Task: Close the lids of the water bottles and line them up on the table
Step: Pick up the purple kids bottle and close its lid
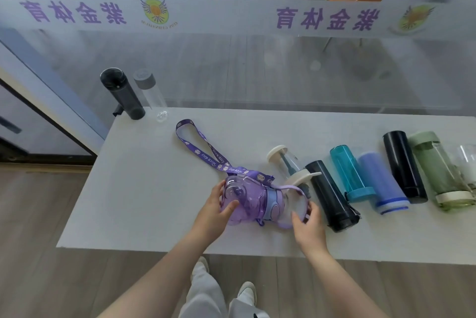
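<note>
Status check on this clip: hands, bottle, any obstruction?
Left hand grips purple bottle body; right hand holds its clear lid, open. Bottle lying down. Strap trails loose; dark bottle close beside.

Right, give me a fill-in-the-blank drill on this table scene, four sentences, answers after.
1. The left hand grips the body of the ____ bottle, which lies on its side.
2. The right hand holds that bottle's clear ____.
3. The strap printed "Nice day" trails across the ____.
4. At the far left corner, the black bottle and the clear bottle with a grey cap are both ____.

Answers: purple; lid; table; upright
</note>
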Motion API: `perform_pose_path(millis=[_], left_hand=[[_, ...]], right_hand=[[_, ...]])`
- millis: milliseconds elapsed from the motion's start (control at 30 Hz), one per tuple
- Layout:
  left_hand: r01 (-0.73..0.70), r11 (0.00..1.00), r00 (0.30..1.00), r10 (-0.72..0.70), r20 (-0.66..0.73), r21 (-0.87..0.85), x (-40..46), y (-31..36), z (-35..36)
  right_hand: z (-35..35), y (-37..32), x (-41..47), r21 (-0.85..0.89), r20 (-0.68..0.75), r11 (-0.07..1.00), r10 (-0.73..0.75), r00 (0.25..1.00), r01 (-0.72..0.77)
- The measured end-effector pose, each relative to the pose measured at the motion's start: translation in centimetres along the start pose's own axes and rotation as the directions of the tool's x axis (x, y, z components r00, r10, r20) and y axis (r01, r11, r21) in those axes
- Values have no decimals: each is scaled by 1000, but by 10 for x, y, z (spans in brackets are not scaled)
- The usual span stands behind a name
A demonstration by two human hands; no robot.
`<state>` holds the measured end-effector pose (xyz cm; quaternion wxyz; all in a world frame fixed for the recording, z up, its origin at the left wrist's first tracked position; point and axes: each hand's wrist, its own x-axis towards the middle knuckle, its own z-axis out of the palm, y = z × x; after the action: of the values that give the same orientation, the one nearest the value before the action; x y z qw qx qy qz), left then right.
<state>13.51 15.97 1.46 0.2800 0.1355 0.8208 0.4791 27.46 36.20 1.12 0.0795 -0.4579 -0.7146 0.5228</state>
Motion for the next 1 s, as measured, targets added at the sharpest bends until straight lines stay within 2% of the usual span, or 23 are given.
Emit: perform_pose_path(millis=[133,367,467,633,700,833,900,933,1000], left_hand=[[25,999,1000,-25,-9,-21,-4,-11,-9],[55,987,998,-59,-18,-152,-14,-26,-23],[61,979,997,-70,-36,-194,-17,-31,-29],[133,893,987,-159,-24,-430,-23,-43,-45],[166,909,985,-172,19,-382,-26,-50,-57],[189,981,979,-184,86,-47,-27,-59,-68],[181,982,983,-179,31,-50,-25,-56,-70],[163,984,987,-163,4,-67,-23,-52,-72],[133,988,991,-135,-19,-80,-18,-47,-77]], right_hand=[[-4,2,6,-61,19,998,-15,1000,16],[-5,-19,10,-222,151,940,-231,961,260],[-5,-41,17,-325,210,866,-326,922,381],[4,-96,31,-494,374,650,-441,816,577],[12,-115,37,-516,447,605,-413,793,606],[43,-126,37,-502,608,563,-311,730,657],[58,-124,33,-472,585,587,-350,731,658],[64,-124,32,-431,552,644,-366,749,632],[74,-124,32,-244,486,834,-336,807,494]])
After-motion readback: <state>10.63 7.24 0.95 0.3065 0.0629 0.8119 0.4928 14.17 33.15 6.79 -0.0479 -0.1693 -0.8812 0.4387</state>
